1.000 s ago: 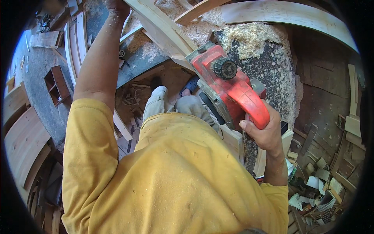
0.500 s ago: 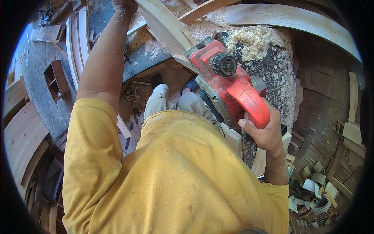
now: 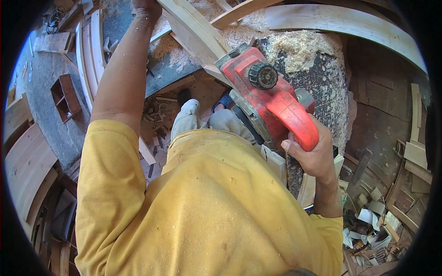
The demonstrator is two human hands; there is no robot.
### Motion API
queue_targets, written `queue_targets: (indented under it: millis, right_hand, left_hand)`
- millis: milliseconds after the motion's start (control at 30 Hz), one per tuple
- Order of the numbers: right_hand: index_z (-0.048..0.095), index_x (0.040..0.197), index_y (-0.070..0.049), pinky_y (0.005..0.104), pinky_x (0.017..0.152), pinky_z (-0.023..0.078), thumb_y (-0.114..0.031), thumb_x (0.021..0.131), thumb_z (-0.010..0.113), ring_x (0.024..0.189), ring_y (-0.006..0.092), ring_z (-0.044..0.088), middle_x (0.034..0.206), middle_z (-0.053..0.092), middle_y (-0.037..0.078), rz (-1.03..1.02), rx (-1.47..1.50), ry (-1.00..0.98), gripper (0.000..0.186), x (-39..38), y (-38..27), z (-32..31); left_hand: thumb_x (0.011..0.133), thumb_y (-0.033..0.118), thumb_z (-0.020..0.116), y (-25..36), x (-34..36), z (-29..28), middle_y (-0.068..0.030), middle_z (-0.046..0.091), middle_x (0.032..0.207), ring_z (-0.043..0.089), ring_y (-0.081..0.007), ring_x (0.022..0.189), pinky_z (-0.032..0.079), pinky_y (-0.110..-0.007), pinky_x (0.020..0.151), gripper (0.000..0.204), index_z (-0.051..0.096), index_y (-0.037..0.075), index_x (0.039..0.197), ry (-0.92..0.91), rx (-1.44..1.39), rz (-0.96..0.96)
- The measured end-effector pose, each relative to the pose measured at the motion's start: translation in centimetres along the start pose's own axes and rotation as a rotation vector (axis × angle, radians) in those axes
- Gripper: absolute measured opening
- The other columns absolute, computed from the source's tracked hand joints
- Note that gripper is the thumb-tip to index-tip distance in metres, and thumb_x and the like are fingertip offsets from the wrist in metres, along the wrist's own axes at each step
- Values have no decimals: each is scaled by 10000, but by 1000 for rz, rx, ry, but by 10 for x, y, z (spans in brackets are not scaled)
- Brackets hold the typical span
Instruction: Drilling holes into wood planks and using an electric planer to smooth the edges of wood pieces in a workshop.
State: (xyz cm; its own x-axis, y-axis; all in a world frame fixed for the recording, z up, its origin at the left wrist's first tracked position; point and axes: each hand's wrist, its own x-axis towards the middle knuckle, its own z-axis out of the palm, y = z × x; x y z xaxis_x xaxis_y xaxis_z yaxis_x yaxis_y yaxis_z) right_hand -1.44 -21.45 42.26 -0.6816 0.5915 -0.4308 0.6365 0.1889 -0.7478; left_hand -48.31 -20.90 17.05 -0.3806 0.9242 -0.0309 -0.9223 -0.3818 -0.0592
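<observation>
My right hand is wrapped around the rear handle of a red electric hand planer. A black ribbed knob stands on the planer's front. The tool sits at the near end of a long pale wooden board, which runs away toward the upper left. At the top edge, my left hand is beside the far part of that board. The picture cuts off its fingers, so their grip does not show.
Wood shavings cover a dark speckled surface right of the planer. A curved pale plank lies beyond. Several boards and a small brown wooden box lie at left. Offcuts and scraps litter the lower right.
</observation>
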Motion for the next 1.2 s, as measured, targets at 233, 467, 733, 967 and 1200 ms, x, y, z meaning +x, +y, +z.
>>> queue_targets:
  millis: [233, 467, 733, 967, 1200]
  right_hand:
    - [593, 1002, -16, 266, 640, 454, -72, 720, 729, 647, 112, 555, 718, 602, 43, 10, 2, -16, 318, 7, -8, 0]
    - [589, 1028, -5, 268, 667, 462, -64, 726, 725, 667, 110, 553, 767, 620, 56, -6, 8, -28, 337, 16, -16, 4]
    - [588, 1062, 2, 267, 691, 475, -39, 724, 726, 710, 104, 571, 803, 635, 66, -4, -7, -39, 367, 28, -30, 8]
    - [591, 1055, 2, 273, 694, 482, -36, 720, 733, 719, 106, 583, 804, 640, 72, -19, 41, -71, 366, 41, -40, 12]
    - [593, 1048, 8, 282, 712, 487, -46, 727, 734, 735, 129, 600, 819, 650, 93, -105, -6, -49, 355, 58, -50, 17]
  left_hand:
    - [871, 395, 465, -17, 5, 2, -22, 563, 633, 566, -199, 599, 467, -331, 613, 303, 578, 150, 732, 235, 708, 479]
    - [879, 393, 466, -4, 11, -13, -24, 576, 645, 579, -209, 619, 475, -334, 637, 306, 578, 149, 732, 175, 618, 428]
    - [871, 394, 483, -22, 1, 4, -23, 578, 647, 582, -212, 619, 481, -344, 618, 297, 586, 144, 747, 242, 669, 461]
    - [863, 403, 490, -16, 2, 4, -33, 576, 652, 579, -222, 614, 480, -360, 601, 303, 586, 139, 751, 330, 627, 392]
    - [867, 404, 482, -20, 0, 3, -36, 575, 651, 580, -225, 613, 481, -366, 607, 310, 587, 134, 759, 323, 703, 492]
